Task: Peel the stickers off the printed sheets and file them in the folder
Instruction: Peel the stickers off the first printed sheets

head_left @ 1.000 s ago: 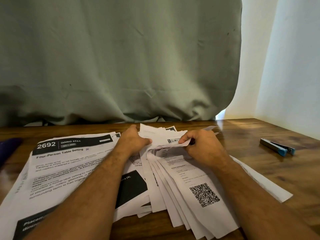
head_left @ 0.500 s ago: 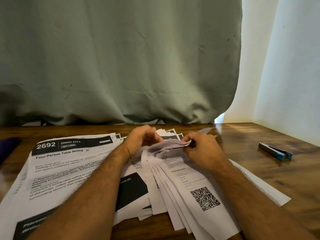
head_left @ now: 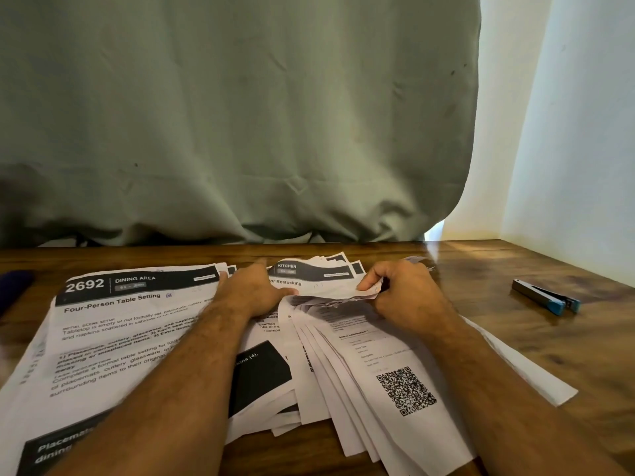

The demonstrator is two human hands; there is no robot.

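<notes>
Here, mid-frame, your left hand (head_left: 252, 292) presses flat, fingers spread, on the printed sheets (head_left: 137, 324); your right hand (head_left: 400, 295) pinches a crumpled sheet edge (head_left: 330, 298).

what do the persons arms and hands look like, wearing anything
Both forearms are bare, with no sleeves in view. The left hand and right hand wear no gloves, and no rings, watch or bracelet show on either hand or wrist. Dark hair covers the forearms.
</notes>
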